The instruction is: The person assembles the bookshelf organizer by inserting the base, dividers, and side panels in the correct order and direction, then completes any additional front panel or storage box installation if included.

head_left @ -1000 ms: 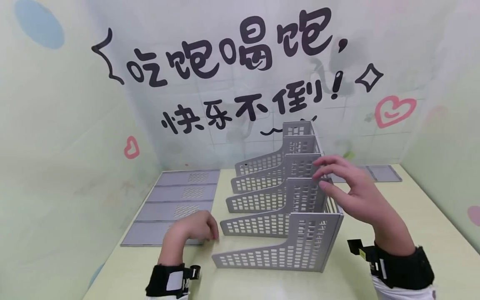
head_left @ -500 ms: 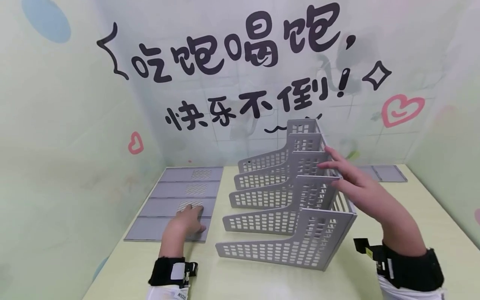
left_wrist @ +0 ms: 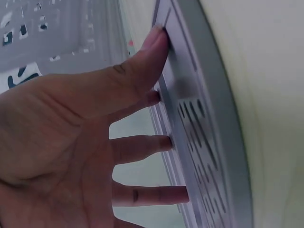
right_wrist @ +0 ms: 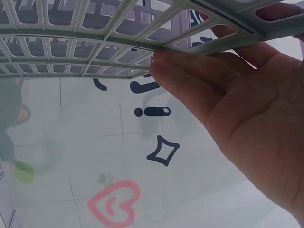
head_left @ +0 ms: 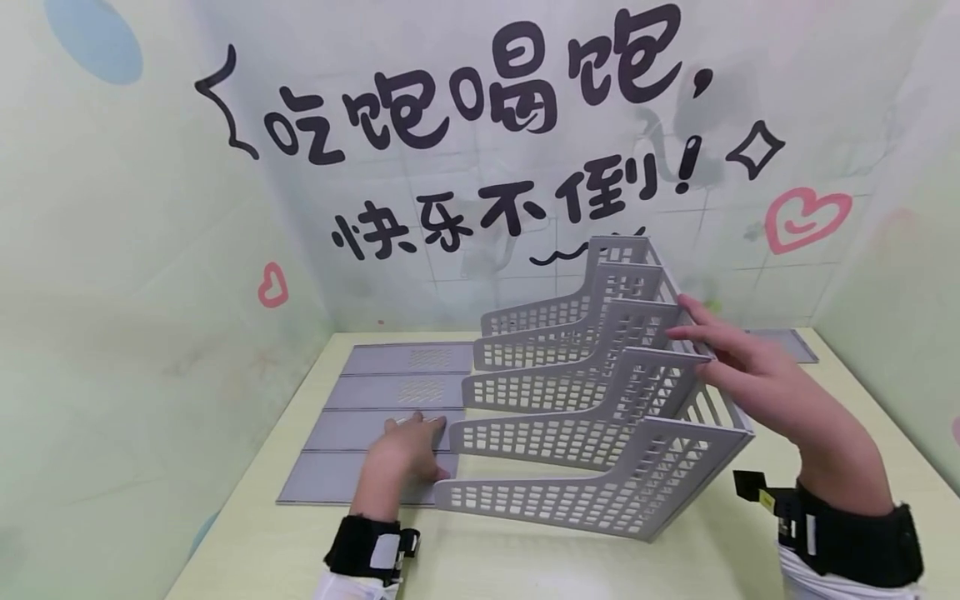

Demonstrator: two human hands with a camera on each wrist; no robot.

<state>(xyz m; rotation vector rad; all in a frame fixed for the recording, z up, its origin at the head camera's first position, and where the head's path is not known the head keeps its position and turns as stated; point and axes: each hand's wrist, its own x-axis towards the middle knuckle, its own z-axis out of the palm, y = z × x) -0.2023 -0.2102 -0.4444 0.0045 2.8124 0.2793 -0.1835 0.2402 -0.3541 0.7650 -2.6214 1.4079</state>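
A grey file rack, with several upright perforated dividers, stands on the table, its tall slotted back leaning right. My right hand holds it at the top of that back. In the right wrist view, the thumb lies against the slotted grid and other fingers show through its openings. Left of the rack, a grey folding panel in joined sections lies flat, its right edge partly behind the dividers' low ends. My left hand rests on it; in the left wrist view, nearly straight, spread fingers and thumb touch the panel.
Another flat grey panel lies at the back right of the pale table, partly hidden by the rack and right hand. A printed fabric wall closes the back, and further walls stand at both sides.
My left hand has gone from the rack's front end onto the flat panel, which has shifted right towards the rack. The rack's back has tilted right, with my right hand moving along.
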